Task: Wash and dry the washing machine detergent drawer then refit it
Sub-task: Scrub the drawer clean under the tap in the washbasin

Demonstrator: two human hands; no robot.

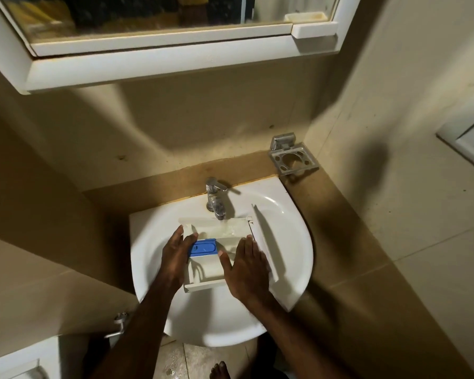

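The white detergent drawer [207, 269] lies across the white basin [290, 222], its front panel [263, 239] pointing right. A blue insert [203, 247] sits in its middle compartment. Water runs from the chrome tap [216, 203] onto the drawer's far compartment. My left hand [175, 255] grips the drawer's left end, fingers curled over the edge beside the blue insert. My right hand [246, 269] rests on the drawer's right part next to the front panel, thumb reaching toward the blue insert.
A mirror cabinet [159, 67] hangs low over the basin. A chrome tumbler holder [293, 157] is fixed on the right wall corner. Tiled walls stand close on both sides. A valve [119, 324] sticks out below left. A bare foot [220, 370] is on the floor.
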